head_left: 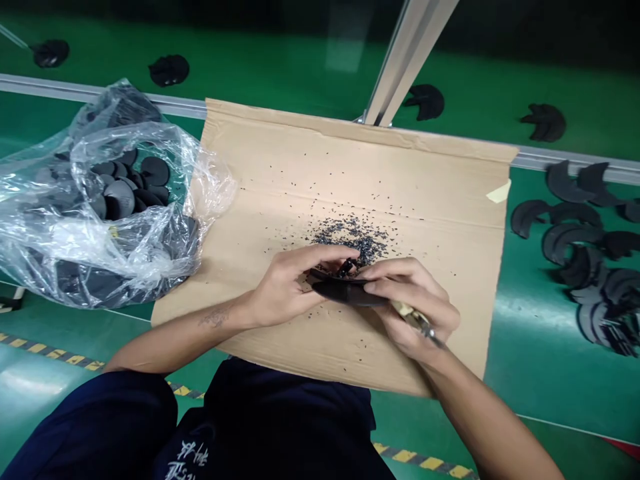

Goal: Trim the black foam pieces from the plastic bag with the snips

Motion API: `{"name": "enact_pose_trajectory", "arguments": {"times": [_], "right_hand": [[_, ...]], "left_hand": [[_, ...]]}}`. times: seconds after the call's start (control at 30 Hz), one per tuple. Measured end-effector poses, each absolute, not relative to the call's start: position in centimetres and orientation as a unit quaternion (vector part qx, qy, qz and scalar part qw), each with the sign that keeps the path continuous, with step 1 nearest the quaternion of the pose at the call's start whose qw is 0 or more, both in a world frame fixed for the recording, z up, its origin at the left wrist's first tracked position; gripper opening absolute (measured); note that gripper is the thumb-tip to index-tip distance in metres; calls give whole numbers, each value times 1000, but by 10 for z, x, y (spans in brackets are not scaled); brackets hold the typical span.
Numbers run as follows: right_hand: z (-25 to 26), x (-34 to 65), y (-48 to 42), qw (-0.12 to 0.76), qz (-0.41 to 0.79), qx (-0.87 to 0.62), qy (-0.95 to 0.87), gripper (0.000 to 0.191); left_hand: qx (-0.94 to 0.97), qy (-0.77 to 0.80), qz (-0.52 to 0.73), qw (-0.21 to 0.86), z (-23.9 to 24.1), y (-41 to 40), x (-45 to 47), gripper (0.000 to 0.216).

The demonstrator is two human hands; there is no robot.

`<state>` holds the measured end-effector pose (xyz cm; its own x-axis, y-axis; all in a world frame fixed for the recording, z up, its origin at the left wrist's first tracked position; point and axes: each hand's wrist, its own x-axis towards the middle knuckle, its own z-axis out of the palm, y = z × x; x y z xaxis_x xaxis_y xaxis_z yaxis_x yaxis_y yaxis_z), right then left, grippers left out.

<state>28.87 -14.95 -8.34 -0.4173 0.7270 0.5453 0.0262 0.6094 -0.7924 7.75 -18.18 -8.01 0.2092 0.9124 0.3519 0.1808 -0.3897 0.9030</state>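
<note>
My left hand (pixel 287 287) grips a flat black plastic part (pixel 345 292) over a sheet of cardboard (pixel 425 193). My right hand (pixel 413 303) also closes on the part and holds a small tool with a pale handle (pixel 417 320) that sticks out toward my wrist. A pile of tiny black shavings (pixel 355 237) lies on the cardboard just beyond both hands.
A clear plastic bag (pixel 100 200) full of black round parts sits at the left. Several black curved parts (pixel 580 247) lie on the green table at the right. More black parts (pixel 425 100) rest beyond a metal rail (pixel 575 160). A slanted metal bar (pixel 405 60) rises behind the cardboard.
</note>
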Motion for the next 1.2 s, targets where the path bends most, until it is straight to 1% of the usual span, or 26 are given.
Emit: {"name": "enact_pose_trajectory", "arguments": {"times": [0.1, 0.23, 0.4, 0.5, 0.57, 0.67, 0.77, 0.87, 0.97, 1.1, 1.2], "right_hand": [[-78, 292, -149, 475, 337, -250, -773, 21], [-75, 290, -150, 457, 334, -276, -777, 21], [-84, 289, -150, 461, 312, -258, -790, 23], [-88, 290, -152, 487, 262, -235, -799, 29], [-87, 291, -154, 494, 251, -231, -800, 34], [-80, 295, -158, 467, 271, -253, -803, 42], [-71, 297, -161, 436, 275, -281, -810, 52], [-68, 298, -163, 432, 262, -276, -818, 55], [-68, 297, -162, 434, 236, -254, -831, 55], [-71, 298, -160, 434, 215, -237, -842, 56], [-75, 297, -157, 436, 213, -238, -841, 48]], "left_hand": [[684, 403, 483, 369, -78, -183, 77, 42], [719, 380, 493, 308, -76, -181, 76, 35], [748, 352, 507, 245, -76, -181, 74, 34], [770, 331, 506, 205, -71, -183, 74, 32], [785, 322, 499, 177, -67, -185, 73, 29], [806, 310, 483, 146, -64, -188, 71, 25], [815, 301, 477, 138, -61, -190, 68, 17], [829, 285, 464, 126, -56, -188, 64, 7], [844, 273, 447, 116, -50, -184, 60, 9], [846, 283, 429, 143, -48, -183, 55, 12], [834, 288, 439, 168, -55, -186, 58, 13]]}}
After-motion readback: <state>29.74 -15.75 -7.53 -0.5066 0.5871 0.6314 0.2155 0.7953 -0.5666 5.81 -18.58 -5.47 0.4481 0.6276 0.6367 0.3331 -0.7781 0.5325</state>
